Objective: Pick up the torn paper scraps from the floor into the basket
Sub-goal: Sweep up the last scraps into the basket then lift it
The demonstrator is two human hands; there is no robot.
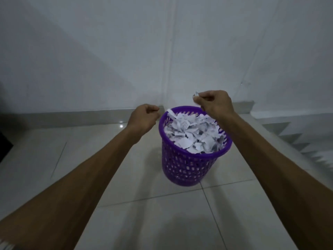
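A purple perforated plastic basket (182,168) stands on the tiled floor near the wall, filled almost to the rim with torn white paper scraps (192,134). My right hand (214,101) hovers above the basket's far right rim, its fingertips pinching a small white paper scrap (196,94). My left hand (144,116) hangs just left of the basket's rim with fingers curled; nothing shows in it. Both forearms reach in from the bottom corners.
Pale floor tiles (144,222) surround the basket. A grey skirting (72,116) runs along the white wall behind. A raised ledge (281,134) runs along the right side. A dark object (4,141) sits at the left edge.
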